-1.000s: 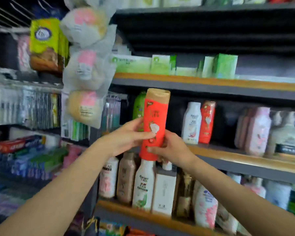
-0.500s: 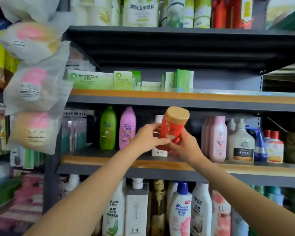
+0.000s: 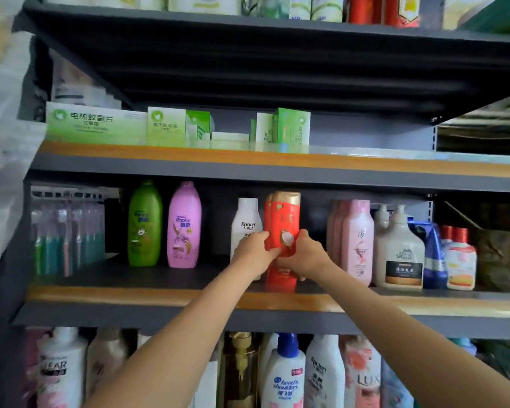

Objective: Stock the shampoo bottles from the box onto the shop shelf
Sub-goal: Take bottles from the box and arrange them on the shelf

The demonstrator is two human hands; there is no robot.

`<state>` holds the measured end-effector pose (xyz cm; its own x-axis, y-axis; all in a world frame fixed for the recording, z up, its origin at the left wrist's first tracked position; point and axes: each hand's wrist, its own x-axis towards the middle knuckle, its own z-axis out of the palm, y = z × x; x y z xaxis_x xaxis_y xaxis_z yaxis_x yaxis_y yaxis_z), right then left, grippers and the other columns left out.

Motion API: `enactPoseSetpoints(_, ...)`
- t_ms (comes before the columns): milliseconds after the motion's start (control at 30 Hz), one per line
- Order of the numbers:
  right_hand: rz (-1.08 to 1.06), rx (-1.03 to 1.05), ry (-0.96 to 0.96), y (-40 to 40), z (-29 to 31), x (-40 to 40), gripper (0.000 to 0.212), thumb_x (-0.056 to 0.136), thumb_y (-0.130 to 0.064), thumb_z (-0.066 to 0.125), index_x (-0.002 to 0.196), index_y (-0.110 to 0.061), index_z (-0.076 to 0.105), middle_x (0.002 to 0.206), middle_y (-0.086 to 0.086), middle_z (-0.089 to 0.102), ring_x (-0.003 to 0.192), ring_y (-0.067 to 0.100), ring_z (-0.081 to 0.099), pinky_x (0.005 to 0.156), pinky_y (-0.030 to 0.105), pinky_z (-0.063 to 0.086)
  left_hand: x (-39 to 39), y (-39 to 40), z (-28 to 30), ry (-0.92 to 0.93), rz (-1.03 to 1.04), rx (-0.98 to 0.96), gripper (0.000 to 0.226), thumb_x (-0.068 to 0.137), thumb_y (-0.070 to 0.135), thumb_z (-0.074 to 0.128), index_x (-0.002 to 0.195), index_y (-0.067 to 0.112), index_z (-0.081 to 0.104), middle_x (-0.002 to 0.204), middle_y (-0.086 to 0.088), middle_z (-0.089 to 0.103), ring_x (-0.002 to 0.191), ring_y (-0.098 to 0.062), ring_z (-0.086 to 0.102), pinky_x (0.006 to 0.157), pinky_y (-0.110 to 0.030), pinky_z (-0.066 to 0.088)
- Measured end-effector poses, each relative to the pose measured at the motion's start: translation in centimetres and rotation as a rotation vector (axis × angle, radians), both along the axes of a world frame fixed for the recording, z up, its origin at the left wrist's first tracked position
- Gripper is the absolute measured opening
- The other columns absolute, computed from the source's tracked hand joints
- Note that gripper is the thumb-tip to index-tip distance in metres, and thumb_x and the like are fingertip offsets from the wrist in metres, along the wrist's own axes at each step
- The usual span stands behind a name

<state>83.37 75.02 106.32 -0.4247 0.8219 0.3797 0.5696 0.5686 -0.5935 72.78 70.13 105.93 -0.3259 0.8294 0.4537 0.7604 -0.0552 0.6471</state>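
The red shampoo bottle point(image 3: 283, 219) with the gold cap stands upright on the middle shelf point(image 3: 165, 295), its base at the shelf's front part, with a second red bottle of the same kind just behind it at its left edge. Both hands are closed around its lower half: the left hand point(image 3: 255, 251) wraps the left side, the right hand point(image 3: 304, 256) wraps the right side, and their fingertips nearly meet over the label. Just left of it, partly hidden by the left hand, is a white Raclen bottle point(image 3: 246, 219); further left, apart from these, stand a pink Rejoice bottle point(image 3: 184, 225) and a green bottle point(image 3: 145, 223) side by side. To the right is a row of pale pink bottles point(image 3: 357, 240), then a white pump bottle point(image 3: 399, 254) with a dark label. Green cartons point(image 3: 96, 123) sit on the shelf above, and a Head & Shoulders bottle point(image 3: 284, 375) stands among others on the shelf below.
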Motion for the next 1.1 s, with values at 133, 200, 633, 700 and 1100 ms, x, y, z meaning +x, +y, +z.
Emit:
enactPoseSetpoints(133, -0.084, 0.015, -0.059, 0.8, -0.2, -1.2, 0.056, 0.075, -0.036, 0.073, 0.104, -0.007, 0.035, 0.114, 0.014, 0.059, 0.101, 0.034, 0.063, 0.082, 0.039, 0.053, -1.0, 0.9, -0.6, -0.001, -0.005, -0.042, 0.048, 0.090, 0.006, 0.048, 0.136, 0.018, 0.047, 0.117, -0.018, 0.063, 0.107, -0.034, 0.060, 0.094, -0.037, 0.049)
enactPoseSetpoints(200, -0.112, 0.010, -0.049, 1.3, -0.3, -1.5, 0.066, 0.072, -0.041, 0.075, 0.112, -0.005, 0.037, 0.113, 0.012, 0.059, 0.100, 0.033, 0.064, 0.082, 0.038, 0.053, -1.3, 1.0, -0.9, 0.010, 0.009, -0.031, 0.048, 0.090, 0.003, 0.046, 0.136, 0.017, 0.048, 0.117, -0.016, 0.064, 0.108, -0.030, 0.060, 0.092, -0.030, 0.047)
enactPoseSetpoints(633, -0.162, -0.029, 0.008, 3.6, -0.6, -3.9, 0.061, 0.072, -0.035, 0.078, 0.101, -0.011, 0.030, 0.116, 0.015, 0.059, 0.100, 0.036, 0.065, 0.086, 0.042, 0.052, -4.1, 0.2, -0.9, 0.089, 0.241, 0.000, 0.042, 0.086, 0.005, 0.050, 0.122, 0.024, 0.059, 0.127, -0.009, 0.054, 0.116, -0.029, 0.051, 0.096, -0.034, 0.046)
enactPoseSetpoints(700, -0.165, -0.034, 0.012, 3.4, -0.6, -4.1, 0.061, 0.073, -0.035, 0.077, 0.104, -0.010, 0.032, 0.118, 0.016, 0.059, 0.101, 0.036, 0.064, 0.087, 0.043, 0.052, -4.0, 0.2, -1.0, 0.106, 0.243, -0.019, 0.041, 0.086, 0.008, 0.052, 0.123, 0.025, 0.057, 0.128, -0.008, 0.052, 0.118, -0.028, 0.050, 0.097, -0.037, 0.046)
enactPoseSetpoints(1100, 0.039, 0.527, 0.190, -7.1, -2.4, -1.2, 0.025, 0.089, -0.018, 0.052, 0.111, -0.007, 0.052, 0.097, 0.008, 0.067, 0.083, 0.028, 0.063, 0.072, 0.038, 0.050, -2.6, -6.9, -6.5, 0.281, 0.179, 0.698, 0.037, 0.074, 0.003, 0.038, 0.101, 0.007, 0.063, 0.104, -0.011, 0.058, 0.099, -0.023, 0.051, 0.087, -0.032, 0.037)
